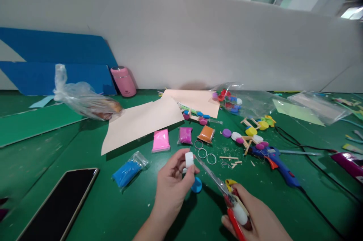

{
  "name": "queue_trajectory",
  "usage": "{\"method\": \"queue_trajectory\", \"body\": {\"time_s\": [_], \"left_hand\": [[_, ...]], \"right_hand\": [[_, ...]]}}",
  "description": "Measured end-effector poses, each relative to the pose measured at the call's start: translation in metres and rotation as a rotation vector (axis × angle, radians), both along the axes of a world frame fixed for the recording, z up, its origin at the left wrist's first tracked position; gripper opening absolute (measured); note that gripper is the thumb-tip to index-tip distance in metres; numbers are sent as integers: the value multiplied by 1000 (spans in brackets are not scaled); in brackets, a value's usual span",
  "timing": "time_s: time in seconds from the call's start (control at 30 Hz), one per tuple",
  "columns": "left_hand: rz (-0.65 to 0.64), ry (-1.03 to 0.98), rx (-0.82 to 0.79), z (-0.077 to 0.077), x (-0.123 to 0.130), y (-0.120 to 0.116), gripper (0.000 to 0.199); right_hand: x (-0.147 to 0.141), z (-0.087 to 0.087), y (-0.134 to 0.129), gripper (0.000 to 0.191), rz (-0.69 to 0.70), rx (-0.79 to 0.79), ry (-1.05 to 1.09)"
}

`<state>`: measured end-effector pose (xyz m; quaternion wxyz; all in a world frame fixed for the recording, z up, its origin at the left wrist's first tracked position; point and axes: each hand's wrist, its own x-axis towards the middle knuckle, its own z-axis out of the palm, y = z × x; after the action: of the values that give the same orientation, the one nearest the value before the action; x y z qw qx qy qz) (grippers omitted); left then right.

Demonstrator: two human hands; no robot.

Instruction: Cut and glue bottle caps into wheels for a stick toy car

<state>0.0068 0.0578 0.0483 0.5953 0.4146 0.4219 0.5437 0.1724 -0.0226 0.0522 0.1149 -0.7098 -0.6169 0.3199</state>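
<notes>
My left hand [172, 184] is closed around a white bottle cap [189, 159], pinched between thumb and fingers with its ridged side showing. Low on the right, my right hand [252, 214] grips red-handled scissors [217, 180], their long metal blades pointing toward the cap. A white oval piece [240, 213] and a yellow piece [230, 184] also show at the right hand; how they are held is partly hidden. Just beside my left hand, a blue cap [196, 185] lies on the green table [141, 210]. White rings [211, 159] lie beyond the blades.
Pink [161, 140], purple [185, 135], orange [206, 134] and blue [129, 171] packets lie around my hands. Rightward are a blue glue gun [279, 165] with a cord and small stick-and-cap models [249, 140]. A phone [61, 203] lies left; a pink flask [124, 81] stands behind.
</notes>
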Motion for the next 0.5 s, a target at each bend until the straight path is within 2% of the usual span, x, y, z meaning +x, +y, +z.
{"method": "queue_trajectory", "body": {"time_s": [0.17,0.33,0.5], "left_hand": [[77,82,45,-2,2,-1,29],[153,203,97,-4,3,-1,30],[219,320,149,-6,3,-2,31]], "right_hand": [[-5,-1,-1,23,-18,-45,-7],[-8,-4,-2,23,-6,-12,-67],[-9,-1,-3,26,2,-22,-39]]}}
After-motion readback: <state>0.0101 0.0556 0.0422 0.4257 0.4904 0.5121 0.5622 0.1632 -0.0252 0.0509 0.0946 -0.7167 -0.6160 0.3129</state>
